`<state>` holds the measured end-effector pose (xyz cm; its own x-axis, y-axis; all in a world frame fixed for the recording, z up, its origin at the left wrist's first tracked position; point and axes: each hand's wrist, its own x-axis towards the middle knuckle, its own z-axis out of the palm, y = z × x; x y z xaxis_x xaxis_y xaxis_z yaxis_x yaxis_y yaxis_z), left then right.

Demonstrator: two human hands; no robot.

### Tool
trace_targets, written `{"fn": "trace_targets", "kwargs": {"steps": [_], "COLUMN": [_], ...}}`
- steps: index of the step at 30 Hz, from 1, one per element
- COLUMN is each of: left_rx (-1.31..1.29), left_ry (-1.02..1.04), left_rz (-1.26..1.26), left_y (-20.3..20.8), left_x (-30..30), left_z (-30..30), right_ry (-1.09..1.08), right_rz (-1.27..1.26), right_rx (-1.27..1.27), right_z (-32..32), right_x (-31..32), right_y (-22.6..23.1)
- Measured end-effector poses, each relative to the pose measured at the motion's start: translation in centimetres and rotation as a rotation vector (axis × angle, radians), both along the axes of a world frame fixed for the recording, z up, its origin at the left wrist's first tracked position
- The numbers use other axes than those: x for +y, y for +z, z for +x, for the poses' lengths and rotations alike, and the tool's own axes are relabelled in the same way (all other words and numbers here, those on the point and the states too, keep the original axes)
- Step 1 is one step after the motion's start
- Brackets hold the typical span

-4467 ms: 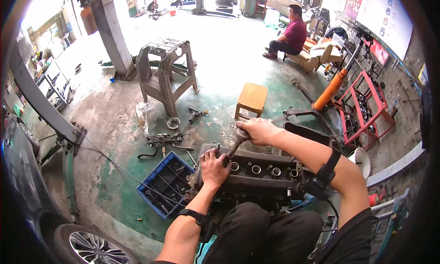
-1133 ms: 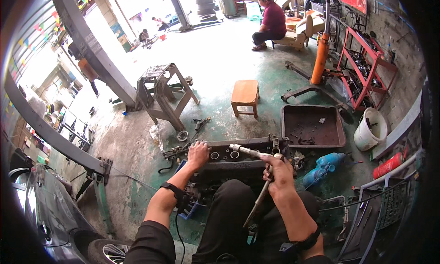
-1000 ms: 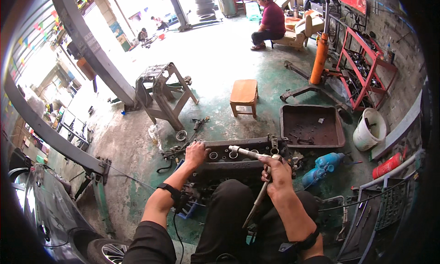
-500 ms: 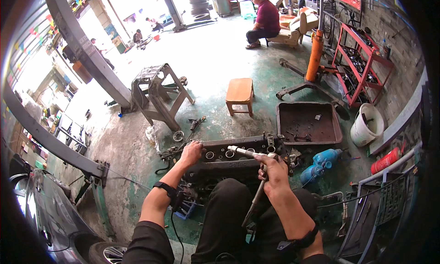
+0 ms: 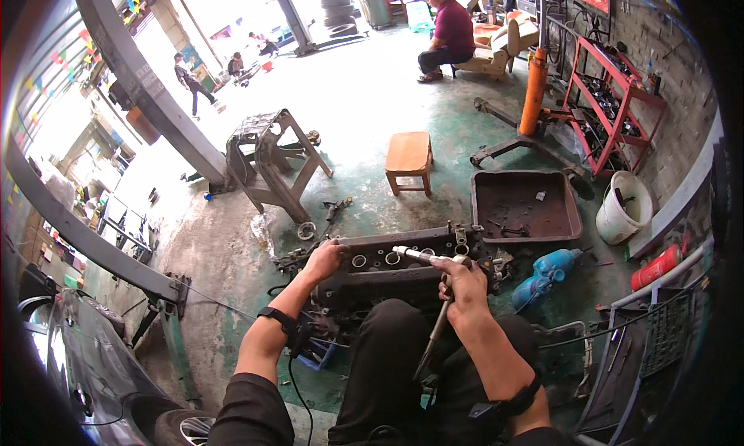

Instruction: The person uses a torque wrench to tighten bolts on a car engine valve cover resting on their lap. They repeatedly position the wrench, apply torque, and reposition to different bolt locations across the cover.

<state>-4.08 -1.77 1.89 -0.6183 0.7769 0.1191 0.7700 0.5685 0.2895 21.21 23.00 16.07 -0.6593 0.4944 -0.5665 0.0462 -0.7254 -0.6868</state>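
In front of my knees lies a dark, greasy engine cylinder head (image 5: 376, 281), with a row of round openings along its top. My left hand (image 5: 326, 260) is at its left end, fingers curled down over the edge. My right hand (image 5: 463, 287) is wrapped round a long-handled socket wrench (image 5: 432, 344). The wrench's bright socket extension (image 5: 415, 253) points left above the round openings, apart from them as far as I can see. Its handle slants down between my knees.
Beyond the engine stand an orange stool (image 5: 408, 153), a worn grey step stand (image 5: 271, 163) and a brown tray (image 5: 527, 207) with loose parts. Blue bottles (image 5: 546, 277) and a white bucket (image 5: 625, 207) are on the right. A person (image 5: 449, 31) sits farther back.
The view has shifted slightly, so most things sit a little farther right. A walking person shows more fully at the far left. Both hands keep nearly the same places and grips.
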Motion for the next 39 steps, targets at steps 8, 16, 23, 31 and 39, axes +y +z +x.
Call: {"fn": "trace_targets", "kwargs": {"steps": [8,16,23,31,39], "left_rx": [0.146,0.087,0.1,0.173,-0.006], "left_ry": [0.093,0.086,-0.001,0.116,0.019], "left_rz": [-0.222,-0.049,-0.06,-0.13,-0.065], "left_y": [1.2,2.1,1.5,0.7,1.2], "left_x": [1.5,1.3,0.8,1.8,0.8], "left_z": [0.9,2.1,1.0,1.3,0.4], "right_ry": [0.018,0.027,0.046,0.024,0.014], "right_rz": [0.012,0.04,0.054,0.078,0.078], "right_rx": [0.007,-0.021,-0.045,-0.059,-0.105], "right_z": [-0.4,-0.6,-0.7,-1.0,-1.2], "right_x": [-0.8,-1.2,-1.6,-1.6,-1.4], "right_y": [-0.5,-1.1,-1.1,-1.4,-1.7]}}
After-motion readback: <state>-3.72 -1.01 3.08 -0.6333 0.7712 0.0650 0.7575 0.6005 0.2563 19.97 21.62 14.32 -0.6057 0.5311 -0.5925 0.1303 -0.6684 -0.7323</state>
